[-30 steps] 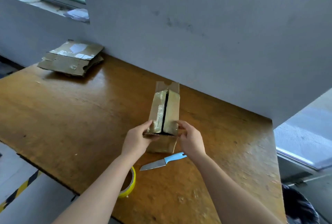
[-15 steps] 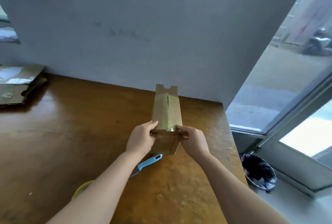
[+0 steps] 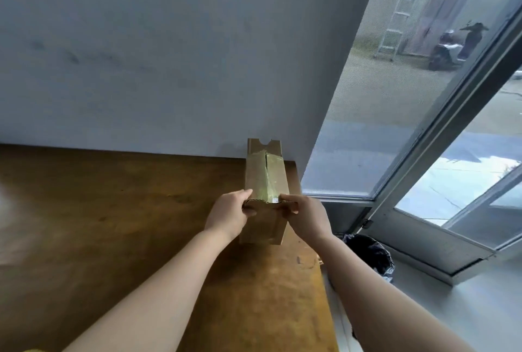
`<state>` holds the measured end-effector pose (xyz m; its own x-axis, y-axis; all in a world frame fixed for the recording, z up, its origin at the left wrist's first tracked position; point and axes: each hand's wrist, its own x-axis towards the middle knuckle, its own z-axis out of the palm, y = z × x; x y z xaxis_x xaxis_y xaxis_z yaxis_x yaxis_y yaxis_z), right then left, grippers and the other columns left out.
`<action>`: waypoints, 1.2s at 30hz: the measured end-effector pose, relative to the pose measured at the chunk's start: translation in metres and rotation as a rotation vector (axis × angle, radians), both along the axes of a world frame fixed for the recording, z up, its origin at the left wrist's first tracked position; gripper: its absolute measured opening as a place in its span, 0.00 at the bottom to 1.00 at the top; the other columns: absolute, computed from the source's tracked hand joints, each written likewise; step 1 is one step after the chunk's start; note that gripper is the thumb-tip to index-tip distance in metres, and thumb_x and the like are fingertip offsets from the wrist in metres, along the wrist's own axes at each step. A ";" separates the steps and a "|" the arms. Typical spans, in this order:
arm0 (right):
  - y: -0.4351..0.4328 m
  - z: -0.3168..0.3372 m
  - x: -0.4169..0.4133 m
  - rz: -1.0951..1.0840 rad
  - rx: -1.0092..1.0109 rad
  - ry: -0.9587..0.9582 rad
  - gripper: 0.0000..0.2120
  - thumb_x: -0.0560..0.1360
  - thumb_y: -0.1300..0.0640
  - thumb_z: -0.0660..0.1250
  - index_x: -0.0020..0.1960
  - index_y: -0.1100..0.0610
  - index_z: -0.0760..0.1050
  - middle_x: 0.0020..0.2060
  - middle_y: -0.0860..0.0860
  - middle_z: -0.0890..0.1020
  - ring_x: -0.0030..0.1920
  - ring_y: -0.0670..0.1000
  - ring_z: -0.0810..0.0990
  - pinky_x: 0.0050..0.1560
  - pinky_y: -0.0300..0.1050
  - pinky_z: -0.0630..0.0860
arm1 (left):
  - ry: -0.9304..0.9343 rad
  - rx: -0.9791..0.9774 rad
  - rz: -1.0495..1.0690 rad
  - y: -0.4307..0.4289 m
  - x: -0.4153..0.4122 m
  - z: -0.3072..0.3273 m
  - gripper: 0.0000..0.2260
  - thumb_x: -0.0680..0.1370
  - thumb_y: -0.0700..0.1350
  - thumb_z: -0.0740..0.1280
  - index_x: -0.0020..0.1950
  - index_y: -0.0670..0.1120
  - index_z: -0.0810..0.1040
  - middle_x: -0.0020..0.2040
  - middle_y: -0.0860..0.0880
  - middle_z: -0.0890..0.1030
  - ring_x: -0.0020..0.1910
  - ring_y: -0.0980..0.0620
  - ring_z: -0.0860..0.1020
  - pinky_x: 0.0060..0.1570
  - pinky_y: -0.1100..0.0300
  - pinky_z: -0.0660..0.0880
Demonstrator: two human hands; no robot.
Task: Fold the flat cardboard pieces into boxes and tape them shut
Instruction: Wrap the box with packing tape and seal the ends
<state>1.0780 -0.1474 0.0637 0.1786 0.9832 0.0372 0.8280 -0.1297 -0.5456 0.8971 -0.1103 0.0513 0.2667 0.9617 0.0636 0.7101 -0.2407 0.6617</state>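
A narrow brown cardboard box (image 3: 265,179) lies lengthwise on the wooden table (image 3: 113,210), close to the right edge and the wall. Glossy tape runs along its top seam, where a short slit shows near the far end. My left hand (image 3: 230,212) grips the near left corner of the box, thumb on the front face. My right hand (image 3: 306,214) pinches the near right corner, fingers curled over the top edge. The near end flap stands between both hands.
A grey wall (image 3: 169,55) rises right behind the table. To the right are a glass sliding door (image 3: 452,168) and a black-lined waste bin (image 3: 370,255) on the floor beside the table's right edge. A sliver of yellow shows at the bottom left.
The view has swung right, so the flat cardboard stack, knife and tape roll have left the frame. The box sits nearer the table's right edge, and its top seam is closed and taped.
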 end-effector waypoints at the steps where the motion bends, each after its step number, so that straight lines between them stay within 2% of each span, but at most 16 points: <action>1: 0.005 -0.002 0.010 0.001 -0.012 0.002 0.18 0.73 0.62 0.69 0.61 0.48 0.80 0.55 0.48 0.84 0.55 0.51 0.81 0.57 0.46 0.76 | 0.014 -0.002 0.001 0.005 0.011 -0.002 0.25 0.76 0.40 0.71 0.72 0.47 0.71 0.69 0.49 0.74 0.69 0.49 0.71 0.66 0.59 0.68; 5: 0.029 -0.009 0.045 0.010 -0.061 0.003 0.18 0.73 0.59 0.70 0.61 0.47 0.80 0.56 0.48 0.83 0.57 0.51 0.80 0.59 0.45 0.74 | 0.091 -0.032 -0.001 0.022 0.045 -0.010 0.26 0.76 0.41 0.71 0.73 0.45 0.69 0.71 0.48 0.73 0.70 0.49 0.70 0.69 0.57 0.67; 8: 0.047 -0.012 0.061 0.039 -0.089 -0.040 0.17 0.72 0.57 0.70 0.60 0.46 0.81 0.57 0.49 0.82 0.59 0.53 0.78 0.55 0.42 0.72 | 0.150 -0.037 -0.003 0.038 0.062 -0.013 0.26 0.76 0.41 0.70 0.74 0.46 0.67 0.72 0.47 0.71 0.71 0.49 0.68 0.70 0.57 0.65; 10: 0.058 -0.013 0.067 0.072 -0.090 -0.078 0.15 0.72 0.58 0.70 0.57 0.47 0.82 0.58 0.49 0.80 0.58 0.53 0.77 0.51 0.42 0.71 | 0.179 -0.039 -0.009 0.048 0.071 -0.013 0.26 0.77 0.40 0.70 0.74 0.46 0.67 0.73 0.46 0.70 0.72 0.48 0.67 0.70 0.58 0.64; 13: 0.070 -0.014 0.076 0.087 -0.078 -0.105 0.16 0.71 0.62 0.68 0.57 0.50 0.82 0.62 0.48 0.77 0.59 0.53 0.77 0.52 0.43 0.72 | 0.223 -0.053 -0.017 0.062 0.082 -0.011 0.26 0.78 0.40 0.68 0.75 0.47 0.66 0.74 0.47 0.68 0.72 0.48 0.67 0.70 0.57 0.63; 19: 0.090 -0.012 0.086 0.150 -0.069 -0.215 0.12 0.73 0.59 0.67 0.55 0.51 0.80 0.58 0.50 0.77 0.55 0.56 0.78 0.49 0.46 0.76 | 0.342 -0.087 -0.032 0.081 0.094 -0.009 0.28 0.79 0.38 0.65 0.77 0.49 0.61 0.77 0.50 0.62 0.74 0.48 0.64 0.71 0.55 0.64; 22: 0.092 -0.010 0.085 0.163 -0.099 -0.262 0.12 0.73 0.57 0.66 0.56 0.53 0.78 0.57 0.51 0.76 0.54 0.58 0.78 0.48 0.47 0.76 | 0.432 -0.169 -0.080 0.086 0.092 -0.003 0.33 0.77 0.42 0.68 0.78 0.52 0.56 0.78 0.53 0.57 0.75 0.48 0.61 0.71 0.52 0.65; 26: 0.091 -0.004 0.082 0.208 -0.164 -0.333 0.20 0.69 0.45 0.70 0.58 0.51 0.75 0.57 0.51 0.75 0.59 0.55 0.75 0.53 0.47 0.73 | 0.507 -0.215 -0.104 0.083 0.083 0.009 0.38 0.76 0.46 0.70 0.79 0.52 0.52 0.79 0.55 0.54 0.76 0.48 0.60 0.69 0.49 0.65; 28: 0.088 0.000 0.081 0.221 -0.145 -0.356 0.28 0.67 0.35 0.68 0.61 0.49 0.73 0.60 0.51 0.74 0.64 0.55 0.71 0.59 0.49 0.68 | 0.533 -0.195 -0.077 0.077 0.076 0.014 0.35 0.76 0.47 0.70 0.78 0.50 0.55 0.78 0.53 0.58 0.74 0.47 0.62 0.68 0.48 0.68; 30: 0.084 0.004 0.075 0.241 -0.079 -0.394 0.36 0.67 0.28 0.62 0.67 0.49 0.69 0.66 0.52 0.72 0.68 0.55 0.67 0.65 0.52 0.63 | 0.557 -0.180 -0.055 0.071 0.064 0.020 0.30 0.77 0.48 0.69 0.76 0.49 0.61 0.77 0.51 0.61 0.72 0.46 0.65 0.65 0.48 0.70; 33: 0.082 0.013 0.054 0.298 0.029 -0.448 0.38 0.71 0.27 0.55 0.72 0.50 0.66 0.71 0.53 0.68 0.73 0.54 0.61 0.70 0.54 0.59 | 0.615 -0.161 -0.008 0.058 0.038 0.027 0.27 0.78 0.50 0.68 0.75 0.48 0.64 0.77 0.51 0.61 0.72 0.46 0.65 0.64 0.48 0.71; 36: 0.080 0.019 0.021 0.379 0.052 -0.479 0.33 0.74 0.33 0.59 0.72 0.50 0.65 0.73 0.52 0.66 0.75 0.55 0.58 0.73 0.55 0.56 | 0.651 -0.133 0.068 0.041 0.004 0.035 0.25 0.78 0.51 0.67 0.73 0.48 0.66 0.75 0.50 0.65 0.71 0.47 0.67 0.63 0.50 0.72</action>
